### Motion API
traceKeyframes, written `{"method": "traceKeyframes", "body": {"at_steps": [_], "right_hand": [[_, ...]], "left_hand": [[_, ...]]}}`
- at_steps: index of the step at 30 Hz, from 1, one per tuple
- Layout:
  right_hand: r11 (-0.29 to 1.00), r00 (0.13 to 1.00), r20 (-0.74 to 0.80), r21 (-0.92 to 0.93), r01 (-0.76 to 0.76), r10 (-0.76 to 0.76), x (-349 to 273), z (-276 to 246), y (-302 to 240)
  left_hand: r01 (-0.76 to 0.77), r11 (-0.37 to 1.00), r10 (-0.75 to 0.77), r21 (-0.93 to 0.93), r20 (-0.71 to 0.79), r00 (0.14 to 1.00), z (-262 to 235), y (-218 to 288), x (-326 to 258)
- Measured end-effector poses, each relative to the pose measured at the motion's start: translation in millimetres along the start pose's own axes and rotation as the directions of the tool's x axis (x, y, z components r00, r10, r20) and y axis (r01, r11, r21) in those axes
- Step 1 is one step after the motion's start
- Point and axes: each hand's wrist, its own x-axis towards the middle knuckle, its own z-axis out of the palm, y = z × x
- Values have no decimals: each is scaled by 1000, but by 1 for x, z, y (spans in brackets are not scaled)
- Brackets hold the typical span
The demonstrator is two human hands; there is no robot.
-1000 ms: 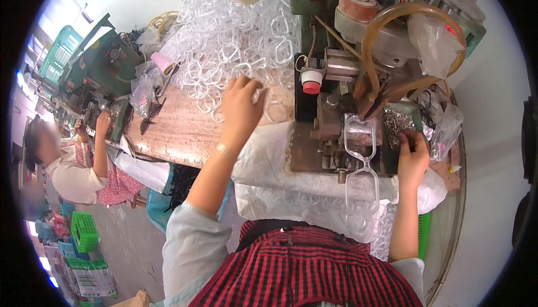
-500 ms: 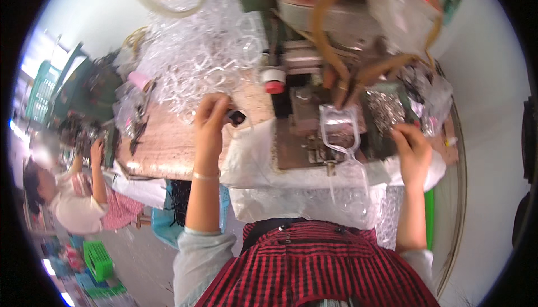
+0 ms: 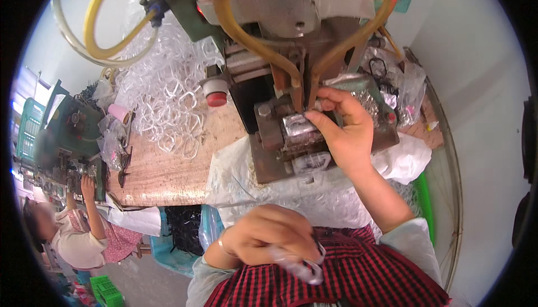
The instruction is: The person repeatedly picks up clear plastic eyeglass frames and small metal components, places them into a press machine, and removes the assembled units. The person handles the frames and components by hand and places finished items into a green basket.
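My left hand [image 3: 272,234] is low in front of my lap, blurred by motion, its fingers closed on a clear plastic eyeglass frame [image 3: 308,272]. My right hand [image 3: 347,130] is at the bench press [image 3: 274,12], with thumb and fingertips pinched beside the metal fixture [image 3: 300,126]. Anything small in that pinch is hidden. Two thick yellow-brown hoses or cables [image 3: 280,57] come down close to those fingertips. Below the fixture, a clear plastic piece [image 3: 312,163] shows at the press's front edge.
A heap of clear plastic frames [image 3: 174,94] covers the table's left part. Beside the press is a red-topped button [image 3: 216,94]. Small metal parts [image 3: 369,104] lie right of my right hand. At far left a co-worker [image 3: 73,239] sits at another green machine [image 3: 73,125].
My left hand has come down from the table to my lap. My right hand has moved left from the metal parts to the fixture. The view has shifted toward the press.
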Motion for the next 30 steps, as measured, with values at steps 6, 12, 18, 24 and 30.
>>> {"method": "traceKeyframes", "body": {"at_steps": [6, 12, 18, 24, 30], "right_hand": [[985, 988, -97, 134, -111, 124, 6, -14, 21], [964, 976, -49, 176, -201, 213, 6, -27, 18], [1000, 1000, 16, 25, -18, 18, -11, 5, 8], [884, 986, 54, 437, -165, 157, -11, 14, 0], [739, 924, 59, 582, -340, 379, -16, 15, -21]], "left_hand": [[34, 938, 237, 345, -710, 663, -47, -6, -7], [76, 843, 365, 533, -670, 647, -46, -10, 9], [-154, 639, 577, 754, -338, 744, -38, 22, 44], [-10, 627, 571, 779, -450, 687, -60, 8, 43], [-36, 683, 551, 729, -482, 681, -59, 4, 49]]}}
